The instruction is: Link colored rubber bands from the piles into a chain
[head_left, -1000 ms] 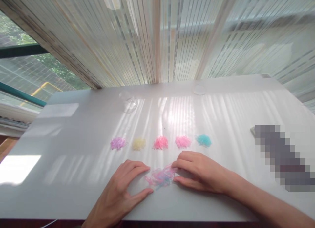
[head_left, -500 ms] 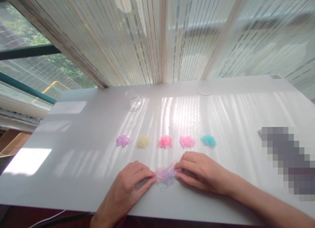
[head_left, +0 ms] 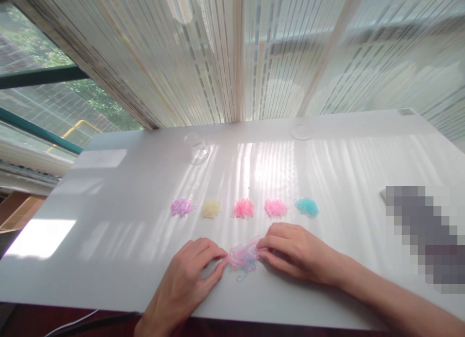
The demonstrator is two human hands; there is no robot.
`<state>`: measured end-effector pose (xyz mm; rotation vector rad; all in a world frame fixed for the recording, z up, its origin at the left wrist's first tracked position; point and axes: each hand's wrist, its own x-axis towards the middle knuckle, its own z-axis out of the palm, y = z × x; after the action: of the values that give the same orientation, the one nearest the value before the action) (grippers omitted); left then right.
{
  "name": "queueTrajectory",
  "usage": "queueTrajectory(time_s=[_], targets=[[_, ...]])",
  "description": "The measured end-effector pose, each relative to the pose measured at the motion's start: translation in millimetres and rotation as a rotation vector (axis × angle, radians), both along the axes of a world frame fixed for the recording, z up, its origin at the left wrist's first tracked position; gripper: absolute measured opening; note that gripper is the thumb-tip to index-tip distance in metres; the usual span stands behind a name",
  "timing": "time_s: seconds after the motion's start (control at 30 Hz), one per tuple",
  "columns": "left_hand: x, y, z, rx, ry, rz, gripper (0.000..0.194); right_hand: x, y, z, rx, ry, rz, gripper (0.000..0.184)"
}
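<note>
Head view: I have the mixed pile (head_left: 244, 260) on the counter (head_left: 119, 283), at the near side.
From my left: the purple pile (head_left: 181, 207); nearer, the left hand (head_left: 189, 269), thumb and fingers pinching the mixed pile's left edge; the yellow pile (head_left: 211, 209); the red pile (head_left: 243, 208), behind the mixed pile; the pink pile (head_left: 275, 208); the right hand (head_left: 298, 252), fingertips at the mixed pile's right edge, whether pinching I cannot tell; the teal pile (head_left: 307, 207).

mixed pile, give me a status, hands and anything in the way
Left hand pinching mixed pile at left edge; right hand at its right edge. Pile loose on table, pinks and blues mingled. Five single-colour piles beyond, apart from it.
</note>
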<state>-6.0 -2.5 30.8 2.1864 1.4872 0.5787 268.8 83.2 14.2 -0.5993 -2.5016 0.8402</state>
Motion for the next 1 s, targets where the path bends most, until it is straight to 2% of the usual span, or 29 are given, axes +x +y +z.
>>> queueTrajectory(time_s=[0.4, 0.57, 0.7, 1.0], targets=[[5.7, 1.9, 4.1, 0.017, -0.144, -0.008, 0.011, -2.1, -2.3, -1.2, 0.048, 0.085, -0.018, 0.021], [21.8, 7.8, 7.3, 0.053, -0.148, -0.022, 0.008, -6.0, -7.4, -1.5, -0.005, 0.22, -0.01, 0.021], [33.2, 12.7, 7.2, 0.063, -0.153, -0.048, 0.008, -8.2, -10.6, -3.6, -0.001, 0.236, -0.035, 0.018], [38.4, 19.6, 4.6, 0.045, -0.149, -0.057, 0.008, -7.2, -7.7, -2.8, 0.019, 0.246, -0.088, 0.013]])
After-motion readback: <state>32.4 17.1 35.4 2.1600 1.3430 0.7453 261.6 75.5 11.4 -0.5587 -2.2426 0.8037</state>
